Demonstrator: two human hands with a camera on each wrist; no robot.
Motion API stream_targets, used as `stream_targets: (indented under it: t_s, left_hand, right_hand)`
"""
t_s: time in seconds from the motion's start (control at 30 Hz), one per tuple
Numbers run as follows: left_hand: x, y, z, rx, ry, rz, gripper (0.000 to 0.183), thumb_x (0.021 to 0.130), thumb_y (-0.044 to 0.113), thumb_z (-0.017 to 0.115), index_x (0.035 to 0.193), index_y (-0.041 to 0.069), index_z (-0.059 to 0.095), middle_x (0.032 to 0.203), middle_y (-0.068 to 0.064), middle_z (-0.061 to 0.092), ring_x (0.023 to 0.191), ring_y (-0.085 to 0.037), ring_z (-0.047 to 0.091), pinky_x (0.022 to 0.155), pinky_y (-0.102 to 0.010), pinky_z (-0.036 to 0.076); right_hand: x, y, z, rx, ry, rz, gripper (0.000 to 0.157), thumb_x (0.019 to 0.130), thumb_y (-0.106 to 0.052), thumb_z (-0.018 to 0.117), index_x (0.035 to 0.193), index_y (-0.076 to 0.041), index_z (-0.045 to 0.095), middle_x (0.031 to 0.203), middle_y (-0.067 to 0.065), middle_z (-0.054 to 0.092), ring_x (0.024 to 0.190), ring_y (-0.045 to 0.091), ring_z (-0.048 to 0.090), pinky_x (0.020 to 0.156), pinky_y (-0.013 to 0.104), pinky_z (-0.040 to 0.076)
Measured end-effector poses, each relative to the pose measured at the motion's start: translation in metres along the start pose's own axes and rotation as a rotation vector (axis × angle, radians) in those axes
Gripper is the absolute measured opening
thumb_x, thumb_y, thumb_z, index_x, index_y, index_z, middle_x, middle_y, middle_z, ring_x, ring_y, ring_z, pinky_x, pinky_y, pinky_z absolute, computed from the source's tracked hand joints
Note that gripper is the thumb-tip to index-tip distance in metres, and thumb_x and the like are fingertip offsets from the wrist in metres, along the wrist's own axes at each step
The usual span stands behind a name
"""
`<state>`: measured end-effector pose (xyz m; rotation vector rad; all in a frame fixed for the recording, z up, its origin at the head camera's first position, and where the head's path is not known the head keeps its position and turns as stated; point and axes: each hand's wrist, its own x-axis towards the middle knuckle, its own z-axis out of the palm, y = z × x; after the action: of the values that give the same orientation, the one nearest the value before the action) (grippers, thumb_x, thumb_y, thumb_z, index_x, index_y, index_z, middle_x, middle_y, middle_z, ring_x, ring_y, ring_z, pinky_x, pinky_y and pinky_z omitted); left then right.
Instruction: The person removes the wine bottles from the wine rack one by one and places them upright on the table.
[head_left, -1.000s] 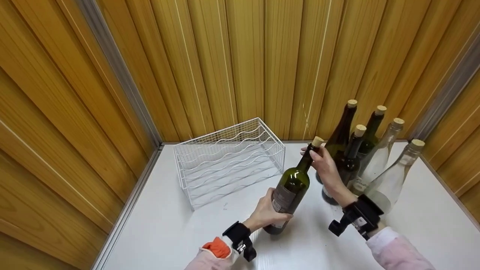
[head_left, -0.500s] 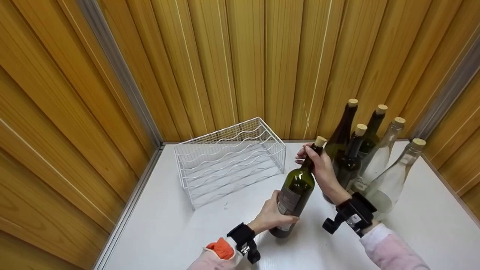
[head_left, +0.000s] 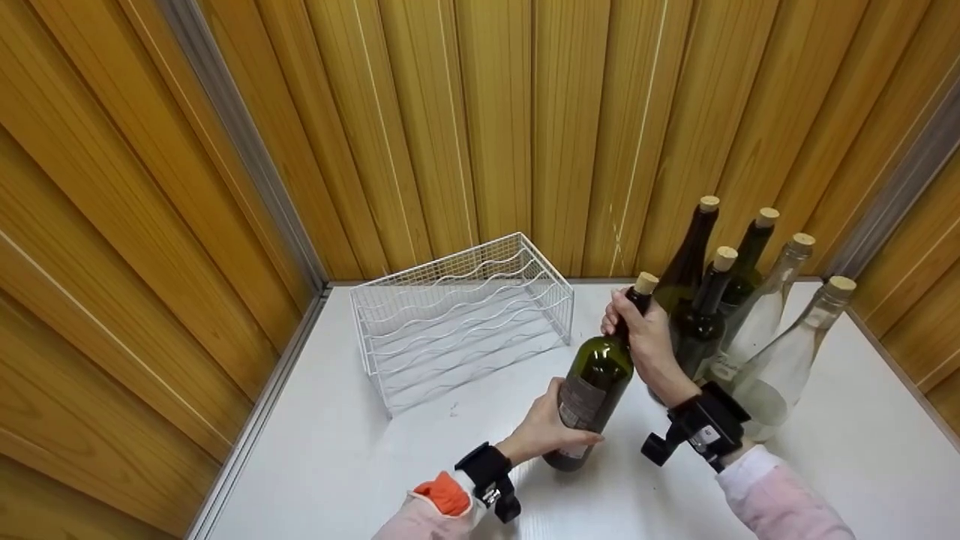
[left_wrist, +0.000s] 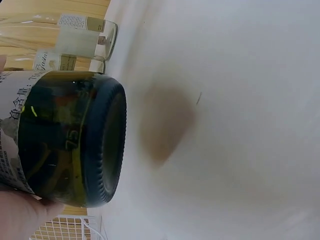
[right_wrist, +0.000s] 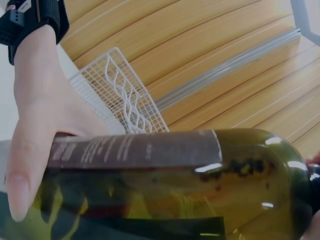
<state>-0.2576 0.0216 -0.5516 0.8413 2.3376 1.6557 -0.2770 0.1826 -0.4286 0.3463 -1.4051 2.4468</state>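
A dark green wine bottle (head_left: 598,367) with a cork (head_left: 646,283) and a dark label leans to the right between both hands. My left hand (head_left: 546,429) grips its lower body, thumb across the front. Around the neck, just below the cork, my right hand (head_left: 649,341) curls its fingers. The left wrist view has the bottle's base (left_wrist: 106,142) raised above the table, a shadow apart from it. From the right wrist, the bottle's side (right_wrist: 165,185) fills the lower part, with the left hand (right_wrist: 42,115) around it.
A white wire rack (head_left: 521,234) with wavy bars stands left of the bottle on the white table (head_left: 315,450). Several corked bottles stand upright at the right, some dark, others clear glass (head_left: 787,360). Wood-patterned walls (head_left: 495,135) enclose the table's back and sides.
The bottle and both hands have shifted slightly to the right. My right hand's fingers, looser at the neck before, now wrap around it.
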Motion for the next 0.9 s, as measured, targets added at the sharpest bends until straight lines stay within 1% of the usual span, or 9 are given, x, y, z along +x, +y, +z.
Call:
stream_targets:
  t_s: [0.1, 0.2, 0.33, 0.47, 0.6, 0.67, 0.8, 0.9]
  left_hand:
    - [0.001, 0.000, 0.000, -0.018, -0.022, 0.008, 0.074, 0.060, 0.030, 0.084, 0.118, 0.018, 0.038, 0.101, 0.012, 0.052, 0.091, -0.006, 0.052, 0.080, -0.027, 0.040]
    - [0.000, 0.001, 0.000, -0.035, -0.053, 0.030, 0.075, 0.062, 0.029, 0.083, 0.119, 0.018, 0.037, 0.102, 0.011, 0.053, 0.091, -0.007, 0.053, 0.081, -0.027, 0.040]
    - [-0.001, 0.002, 0.000, -0.027, -0.095, 0.044, 0.074, 0.063, 0.028, 0.083, 0.119, 0.018, 0.037, 0.102, 0.011, 0.052, 0.091, -0.007, 0.053, 0.081, -0.026, 0.041]
    - [-0.001, 0.003, -0.002, -0.046, -0.149, 0.015, 0.069, 0.065, 0.026, 0.081, 0.118, 0.021, 0.037, 0.102, 0.011, 0.053, 0.092, -0.007, 0.052, 0.081, -0.025, 0.041]
    - [-0.001, 0.004, -0.004, -0.136, -0.212, -0.023, 0.061, 0.071, 0.023, 0.076, 0.119, 0.021, 0.039, 0.104, 0.010, 0.053, 0.094, -0.008, 0.053, 0.078, -0.026, 0.043]
    - [-0.001, 0.003, -0.004, -0.173, -0.241, -0.030, 0.057, 0.074, 0.022, 0.073, 0.120, 0.019, 0.040, 0.105, 0.009, 0.053, 0.094, -0.009, 0.053, 0.076, -0.027, 0.045]
    - [-0.001, 0.000, -0.007, -0.154, -0.271, -0.007, 0.052, 0.078, 0.026, 0.067, 0.122, 0.014, 0.041, 0.112, 0.008, 0.049, 0.101, -0.009, 0.050, 0.081, -0.030, 0.043]
    - [-0.002, -0.004, -0.008, -0.106, -0.258, 0.009, 0.050, 0.082, 0.029, 0.064, 0.121, 0.010, 0.042, 0.116, 0.005, 0.047, 0.106, -0.014, 0.047, 0.084, -0.031, 0.041]
  right_hand:
    - [-0.001, -0.001, 0.001, -0.006, 0.001, -0.013, 0.014, 0.092, -0.001, 0.046, 0.079, -0.003, 0.045, 0.057, 0.008, 0.043, 0.047, 0.016, 0.044, 0.049, 0.026, 0.041]
    - [0.000, -0.001, 0.001, -0.006, 0.003, -0.020, 0.014, 0.092, 0.001, 0.045, 0.079, -0.003, 0.045, 0.057, 0.008, 0.043, 0.047, 0.015, 0.043, 0.047, 0.025, 0.040]
    - [-0.002, -0.002, -0.001, 0.007, 0.015, -0.029, 0.014, 0.091, 0.001, 0.047, 0.078, -0.004, 0.045, 0.056, 0.007, 0.042, 0.045, 0.013, 0.042, 0.045, 0.024, 0.039]
    - [-0.004, -0.003, -0.002, -0.008, 0.026, -0.029, 0.015, 0.090, 0.000, 0.049, 0.076, -0.003, 0.045, 0.054, 0.006, 0.042, 0.043, 0.012, 0.040, 0.043, 0.024, 0.038]
    - [-0.007, -0.006, -0.004, -0.043, 0.009, -0.040, 0.015, 0.089, 0.000, 0.048, 0.075, -0.003, 0.045, 0.053, 0.005, 0.041, 0.043, 0.012, 0.040, 0.043, 0.024, 0.038]
    - [-0.008, -0.007, -0.006, -0.055, -0.001, -0.050, 0.015, 0.089, 0.000, 0.048, 0.075, -0.002, 0.045, 0.053, 0.005, 0.040, 0.043, 0.013, 0.040, 0.043, 0.024, 0.038]
    - [-0.010, -0.011, -0.010, -0.078, -0.016, -0.069, 0.014, 0.089, 0.000, 0.049, 0.076, -0.002, 0.045, 0.053, 0.006, 0.040, 0.043, 0.013, 0.040, 0.043, 0.024, 0.038]
    - [-0.012, -0.014, -0.015, -0.104, -0.028, -0.087, 0.013, 0.089, 0.002, 0.048, 0.076, -0.001, 0.045, 0.053, 0.007, 0.040, 0.042, 0.013, 0.040, 0.042, 0.025, 0.038]
